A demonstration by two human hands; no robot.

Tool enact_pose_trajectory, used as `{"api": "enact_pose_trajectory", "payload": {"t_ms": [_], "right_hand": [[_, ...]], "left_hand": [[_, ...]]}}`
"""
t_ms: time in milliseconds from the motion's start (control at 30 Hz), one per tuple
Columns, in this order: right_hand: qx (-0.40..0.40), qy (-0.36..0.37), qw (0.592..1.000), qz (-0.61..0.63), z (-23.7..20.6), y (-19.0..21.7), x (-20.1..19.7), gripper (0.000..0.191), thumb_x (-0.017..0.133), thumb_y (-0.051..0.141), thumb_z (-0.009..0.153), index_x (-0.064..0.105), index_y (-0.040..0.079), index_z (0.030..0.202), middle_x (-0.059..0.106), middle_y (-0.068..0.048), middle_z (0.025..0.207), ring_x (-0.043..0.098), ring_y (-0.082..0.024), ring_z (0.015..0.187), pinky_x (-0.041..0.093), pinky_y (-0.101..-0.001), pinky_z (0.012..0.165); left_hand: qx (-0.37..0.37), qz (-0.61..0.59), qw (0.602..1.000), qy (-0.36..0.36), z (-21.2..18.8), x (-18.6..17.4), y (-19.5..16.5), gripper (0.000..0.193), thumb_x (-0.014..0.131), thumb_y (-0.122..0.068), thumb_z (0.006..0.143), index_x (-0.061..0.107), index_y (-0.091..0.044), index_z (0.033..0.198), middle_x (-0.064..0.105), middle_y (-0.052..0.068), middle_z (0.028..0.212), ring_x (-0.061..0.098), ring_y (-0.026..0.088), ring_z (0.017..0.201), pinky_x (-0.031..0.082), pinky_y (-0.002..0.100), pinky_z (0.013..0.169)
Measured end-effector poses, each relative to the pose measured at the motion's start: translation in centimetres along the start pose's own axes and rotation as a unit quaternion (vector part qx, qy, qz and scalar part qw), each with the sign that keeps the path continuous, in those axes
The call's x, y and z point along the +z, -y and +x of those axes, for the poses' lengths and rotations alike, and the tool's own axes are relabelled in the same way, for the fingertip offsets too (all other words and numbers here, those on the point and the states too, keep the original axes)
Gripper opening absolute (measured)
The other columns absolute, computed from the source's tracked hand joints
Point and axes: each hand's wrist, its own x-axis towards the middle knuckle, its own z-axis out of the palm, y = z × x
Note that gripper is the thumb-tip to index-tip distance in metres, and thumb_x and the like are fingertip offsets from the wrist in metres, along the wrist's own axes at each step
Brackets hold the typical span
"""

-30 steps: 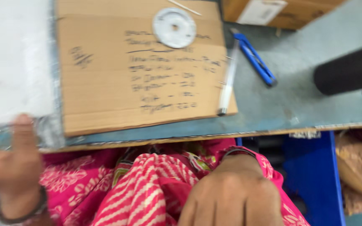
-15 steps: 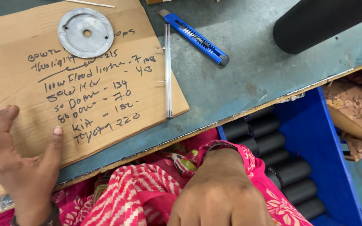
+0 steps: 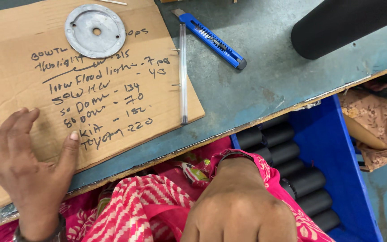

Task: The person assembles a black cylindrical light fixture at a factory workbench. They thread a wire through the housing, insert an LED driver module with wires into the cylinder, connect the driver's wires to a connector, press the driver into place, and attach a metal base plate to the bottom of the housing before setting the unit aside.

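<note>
My left hand lies flat with fingers spread on a brown cardboard sheet covered in handwriting, at the table's near edge. It holds nothing. My right hand is low in my lap over pink patterned cloth, seen from the back. Its fingers are out of frame below. On the cardboard rest a round grey metal disc with a centre hole and a thin clear tube lying lengthwise along the sheet's right edge.
A blue utility knife lies on the blue-grey table. A black cylinder sits at the top right. Below the table edge, a blue crate holds several black tubes. Another person's patterned clothing shows at the right.
The view has swung right and closer. My left hand has moved from the table's left edge onto the cardboard and now lies flat. My right hand stays in my lap.
</note>
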Motion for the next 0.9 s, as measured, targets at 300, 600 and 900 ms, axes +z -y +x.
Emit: {"api": "enact_pose_trajectory", "payload": {"t_ms": [300, 600, 900], "right_hand": [[0.044, -0.020, 0.999, 0.007, 1.1, 0.3, -0.6, 0.040, 0.037, 0.017, 0.111, 0.035, 0.011, 0.072, 0.041, -0.014, 0.072, 0.046, -0.040, 0.063, 0.043, -0.0611, 0.064], [0.026, 0.008, 1.000, 0.010, 0.4, 0.1, 0.1, 0.038, 0.038, 0.016, 0.109, 0.037, 0.012, 0.072, 0.041, -0.012, 0.073, 0.046, -0.037, 0.063, 0.041, -0.0580, 0.063], [0.053, -0.006, 0.998, 0.034, -0.4, -0.7, 1.1, 0.042, 0.042, 0.036, 0.105, 0.037, 0.013, 0.070, 0.042, -0.011, 0.071, 0.047, -0.037, 0.062, 0.038, -0.0565, 0.061]], "left_hand": [[-0.040, -0.059, 0.997, -0.002, 1.3, -0.6, -1.5, 0.048, 0.078, -0.034, 0.097, 0.061, -0.007, 0.134, 0.058, 0.011, 0.140, 0.029, 0.036, 0.154, 0.018, 0.055, 0.128], [-0.051, -0.068, 0.996, 0.006, 2.7, -1.7, -3.4, 0.046, 0.077, -0.035, 0.096, 0.064, -0.008, 0.130, 0.059, 0.011, 0.140, 0.031, 0.037, 0.154, 0.013, 0.060, 0.127], [-0.063, -0.067, 0.996, 0.006, 2.9, -1.7, -3.9, 0.042, 0.075, -0.038, 0.095, 0.065, -0.011, 0.127, 0.059, 0.007, 0.138, 0.033, 0.037, 0.153, 0.012, 0.062, 0.125]]}}
